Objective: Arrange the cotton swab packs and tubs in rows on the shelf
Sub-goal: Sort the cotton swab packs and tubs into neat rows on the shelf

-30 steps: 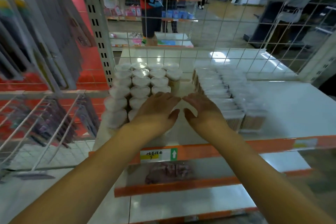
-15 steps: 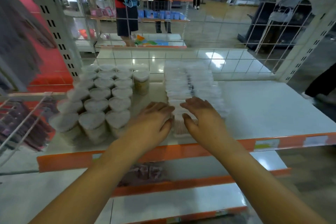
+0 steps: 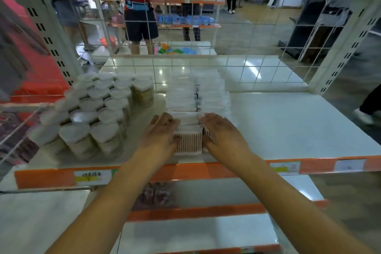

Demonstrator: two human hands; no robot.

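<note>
Two rows of clear cotton swab packs [image 3: 198, 97] run front to back on the white shelf [image 3: 288, 126]. The front pack [image 3: 188, 142] shows its wooden sticks end-on. My left hand [image 3: 160, 132] presses against that pack's left side, and my right hand [image 3: 222, 132] lies flat on the front pack of the right row. Several round tubs [image 3: 97, 109] with clear lids stand in rows to the left of the packs.
A white wire grid [image 3: 226, 64] closes the shelf's back. An orange price rail [image 3: 206, 171] runs along the front edge, with lower shelves [image 3: 206, 233] beneath. Behind the grid stands a person in a red top [image 3: 138, 6]. A wire rack [image 3: 16, 130] hangs at left.
Both hands have moved from the gap beside the tubs onto the front swab packs. The view has shifted, so the packs now sit in the middle.
</note>
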